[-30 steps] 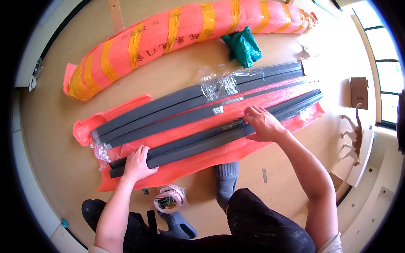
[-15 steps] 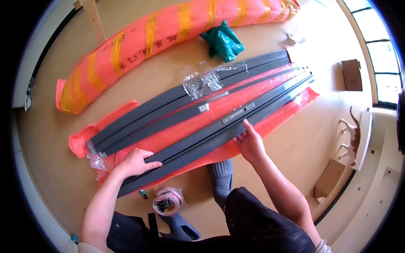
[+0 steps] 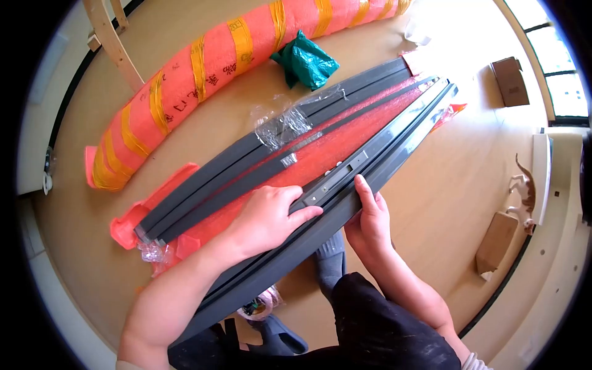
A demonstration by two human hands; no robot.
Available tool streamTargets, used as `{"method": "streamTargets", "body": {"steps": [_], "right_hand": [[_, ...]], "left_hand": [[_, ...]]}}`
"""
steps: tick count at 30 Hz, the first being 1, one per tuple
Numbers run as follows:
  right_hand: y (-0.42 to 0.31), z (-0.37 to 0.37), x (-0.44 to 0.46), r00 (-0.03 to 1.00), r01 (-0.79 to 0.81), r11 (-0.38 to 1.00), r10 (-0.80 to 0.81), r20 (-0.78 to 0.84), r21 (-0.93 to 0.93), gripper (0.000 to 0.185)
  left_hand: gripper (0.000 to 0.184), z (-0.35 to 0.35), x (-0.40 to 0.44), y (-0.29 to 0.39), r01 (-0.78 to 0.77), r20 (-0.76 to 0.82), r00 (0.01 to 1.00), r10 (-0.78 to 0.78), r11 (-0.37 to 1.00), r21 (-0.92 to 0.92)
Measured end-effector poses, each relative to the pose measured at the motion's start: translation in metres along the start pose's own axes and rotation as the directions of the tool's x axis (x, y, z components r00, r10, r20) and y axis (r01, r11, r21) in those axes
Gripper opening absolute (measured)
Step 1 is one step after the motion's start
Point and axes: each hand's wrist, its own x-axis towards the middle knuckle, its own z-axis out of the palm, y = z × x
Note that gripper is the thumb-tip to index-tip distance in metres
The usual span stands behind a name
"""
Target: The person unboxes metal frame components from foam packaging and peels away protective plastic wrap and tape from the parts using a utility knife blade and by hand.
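Note:
A long dark grey frame strip (image 3: 271, 262) with a metal lock plate (image 3: 336, 179) set in it is raised at a slant above the floor. My left hand (image 3: 262, 219) is closed over its far edge beside the plate, the thumb lying on top. Around the near edge my right hand (image 3: 370, 225) grips the strip, thumb up and fingers hidden underneath. Beyond it, a thinner grey strip (image 3: 246, 182) and a wide grey strip (image 3: 203, 179), partly wrapped in clear plastic film (image 3: 283, 126), lie on pink foam sheet (image 3: 333, 145).
A long pink foam-wrapped bundle with yellow tape (image 3: 179, 86) curves across the back beside a green plastic bag (image 3: 306, 61). A tape roll (image 3: 268, 302) is by my feet. Cardboard boxes (image 3: 510, 81) and a cat (image 3: 528, 191) are at the right, wooden legs (image 3: 111, 46) at upper left.
The frame strip has come up off the foam toward me. My left hand has slid along it toward the lock plate, and my right hand has closed around the near edge.

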Motion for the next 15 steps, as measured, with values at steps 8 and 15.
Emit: {"method": "streamTargets", "body": {"steps": [8,15], "right_hand": [[-0.009,0.009,-0.025,0.987,0.025,0.995,-0.009,0.158,-0.098,0.031],[-0.025,0.023,-0.04,0.988,-0.009,0.998,0.018,0.154,-0.061,0.036]], "left_hand": [[0.026,-0.066,-0.016,-0.02,0.124,0.064,0.992,-0.11,0.954,-0.274],[0.047,-0.087,-0.024,-0.02,-0.041,0.074,0.995,0.061,0.97,-0.239]]}}
